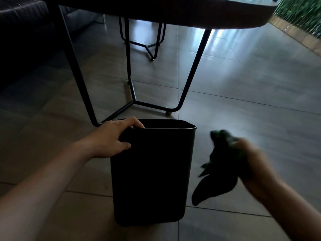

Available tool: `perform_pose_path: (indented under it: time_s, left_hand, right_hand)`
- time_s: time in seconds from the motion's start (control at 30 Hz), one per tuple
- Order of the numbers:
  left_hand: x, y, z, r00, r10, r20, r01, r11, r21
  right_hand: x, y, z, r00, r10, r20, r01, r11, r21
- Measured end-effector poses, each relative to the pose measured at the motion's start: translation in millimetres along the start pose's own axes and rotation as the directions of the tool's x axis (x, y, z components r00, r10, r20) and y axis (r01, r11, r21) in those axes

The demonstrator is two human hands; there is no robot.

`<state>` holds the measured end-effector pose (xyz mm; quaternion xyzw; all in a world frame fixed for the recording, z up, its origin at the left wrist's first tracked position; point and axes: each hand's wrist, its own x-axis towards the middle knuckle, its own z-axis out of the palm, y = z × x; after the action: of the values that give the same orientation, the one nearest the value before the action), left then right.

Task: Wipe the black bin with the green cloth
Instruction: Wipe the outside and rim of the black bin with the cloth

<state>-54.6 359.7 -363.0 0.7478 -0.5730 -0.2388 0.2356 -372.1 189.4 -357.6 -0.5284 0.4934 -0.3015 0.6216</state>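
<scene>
A tall black bin (151, 173) stands upright on the tiled floor in front of me. My left hand (112, 138) grips its near left rim, fingers curled over the edge and thumb on the outer wall. To the right of the bin, my right hand (251, 160) is closed on a dark green cloth (218, 164). The cloth hangs down loosely from the hand, a little apart from the bin's right wall, and is blurred.
A table with thin black metal legs (192, 66) stands just behind the bin, its dark top (173, 13) overhanging. A second metal frame (151, 47) sits farther back. A dark sofa (22, 40) is at the left. Green plants (304, 13) line the far right.
</scene>
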Motion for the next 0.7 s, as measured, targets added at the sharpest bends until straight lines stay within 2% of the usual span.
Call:
perform_pose_path:
  time_s: [0.03,0.07,0.1,0.13,0.17,0.2,0.23,0.27,0.3,0.33,0.37,0.47,0.53,0.6,0.7]
  left_hand:
    - [-0.1,-0.7,-0.6,1.000,-0.015,-0.007,0.014,0.999,-0.031]
    - [-0.7,-1.5,-1.5,0.999,-0.030,-0.015,0.029,0.997,-0.067]
    - [-1.7,-3.0,-2.5,0.999,-0.047,-0.021,0.045,0.994,-0.096]
    - [-2.9,-5.8,-3.9,0.998,-0.064,-0.023,0.061,0.991,-0.116]
    - [-4.7,-8.5,-5.9,0.997,-0.078,-0.021,0.075,0.988,-0.134]
    - [-7.1,-11.6,-8.1,0.996,-0.089,-0.008,0.086,0.983,-0.161]
    - [-10.0,-14.2,-10.8,0.996,-0.089,0.014,0.090,0.977,-0.193]
    - [-13.7,-17.0,-13.4,0.996,-0.080,0.041,0.087,0.974,-0.211]
    - [-17.7,-19.2,-15.5,0.996,-0.069,0.061,0.080,0.975,-0.209]
    - [-20.7,-21.2,-17.1,0.996,-0.059,0.074,0.072,0.980,-0.188]
    - [-23.0,-22.9,-17.4,0.995,-0.053,0.080,0.065,0.984,-0.167]
    - [-27.5,-26.5,-16.4,0.997,-0.052,0.060,0.061,0.983,-0.172]
    - [-29.6,-27.2,-17.3,0.997,-0.053,0.059,0.064,0.973,-0.220]
    - [-31.2,-27.7,-20.1,0.997,-0.031,0.075,0.051,0.960,-0.276]
    - [-30.3,-32.8,-23.2,0.999,-0.041,0.003,0.040,0.960,-0.276]
  right_hand:
    - [10.0,-12.3,-12.3,0.998,0.059,0.020,-0.062,0.983,0.175]
    - [17.5,-25.3,-21.1,0.996,0.079,0.041,-0.087,0.960,0.266]
    - [24.7,-33.4,-24.5,0.994,0.094,0.045,-0.103,0.964,0.245]
    - [31.1,-36.6,-24.9,0.995,0.093,0.038,-0.096,0.991,0.091]
    - [36.2,-35.8,-23.4,0.996,0.088,0.028,-0.082,0.983,-0.162]
    - [40.8,-31.8,-20.6,1.000,0.029,0.010,-0.021,0.896,-0.443]
    - [44.1,-28.0,-14.0,0.997,-0.062,0.044,0.076,0.749,-0.658]
    - [46.5,-25.0,-5.5,0.982,-0.124,0.144,0.190,0.577,-0.794]
    - [49.1,-21.6,3.4,0.950,-0.139,0.280,0.313,0.410,-0.857]
    - [50.0,-19.2,12.8,0.906,-0.110,0.408,0.422,0.289,-0.859]
    - [51.7,-18.4,21.3,0.861,-0.085,0.502,0.507,0.215,-0.834]
    - [58.5,-18.6,34.3,0.755,-0.056,0.653,0.655,0.105,-0.748]
    - [54.9,-21.2,33.6,0.720,-0.016,0.694,0.694,0.059,-0.718]
    - [44.8,-26.8,29.2,0.660,-0.009,0.751,0.750,0.060,-0.659]
    - [21.9,-39.0,27.4,0.581,-0.072,0.811,0.814,0.066,-0.577]
